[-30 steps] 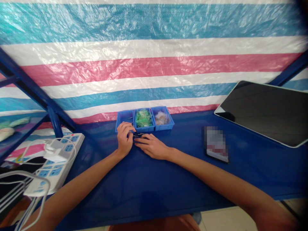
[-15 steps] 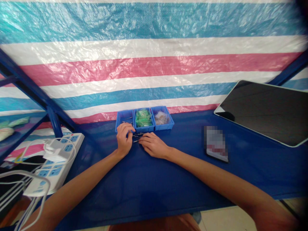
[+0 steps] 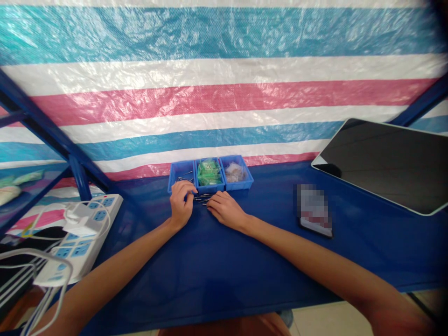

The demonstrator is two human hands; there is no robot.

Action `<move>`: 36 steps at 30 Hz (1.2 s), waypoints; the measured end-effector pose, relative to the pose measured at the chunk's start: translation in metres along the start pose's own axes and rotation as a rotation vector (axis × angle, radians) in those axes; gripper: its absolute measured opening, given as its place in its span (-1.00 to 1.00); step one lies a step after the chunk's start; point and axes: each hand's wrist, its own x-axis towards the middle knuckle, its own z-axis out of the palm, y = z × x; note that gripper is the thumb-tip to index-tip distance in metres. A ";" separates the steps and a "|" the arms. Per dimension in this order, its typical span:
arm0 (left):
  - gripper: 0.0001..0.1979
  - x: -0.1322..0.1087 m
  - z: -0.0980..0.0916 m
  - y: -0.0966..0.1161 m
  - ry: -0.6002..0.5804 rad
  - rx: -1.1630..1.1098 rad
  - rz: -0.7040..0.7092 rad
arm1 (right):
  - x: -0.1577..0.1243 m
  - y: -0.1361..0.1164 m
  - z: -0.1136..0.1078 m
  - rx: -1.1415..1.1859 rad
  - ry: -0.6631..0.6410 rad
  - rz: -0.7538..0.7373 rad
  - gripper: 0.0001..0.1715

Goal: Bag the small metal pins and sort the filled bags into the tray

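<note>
Both my hands rest on the blue table cover just in front of a row of three small blue bins [image 3: 181, 183]. My left hand [image 3: 181, 204] is curled, fingertips pinched near several thin metal pins [image 3: 201, 199] lying between the hands. My right hand [image 3: 226, 210] is also curled, its fingertips touching the pins. The left bin holds a few pins, the middle bin [image 3: 209, 172] green packets, the right bin [image 3: 235, 171] clear bags.
A phone [image 3: 313, 209] lies flat to the right of my right hand. A large dark tablet [image 3: 388, 161] leans at the far right. White power strips [image 3: 82, 233] with cables sit at the left edge beside a blue frame post [image 3: 80, 179]. A striped tarp hangs behind.
My right hand has drawn slightly right and curled, uncovering the pins between the hands. My left hand has hardly moved.
</note>
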 end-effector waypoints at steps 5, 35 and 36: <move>-0.82 0.000 0.000 0.000 -0.009 -0.014 0.009 | 0.000 0.001 0.002 -0.005 0.003 0.069 -0.78; -0.84 0.001 0.005 0.008 -0.339 -0.192 0.075 | -0.002 0.007 0.003 0.220 0.185 0.370 -0.81; -0.84 0.000 0.006 0.008 -0.337 -0.185 0.076 | -0.002 0.007 0.003 0.224 0.196 0.368 -0.80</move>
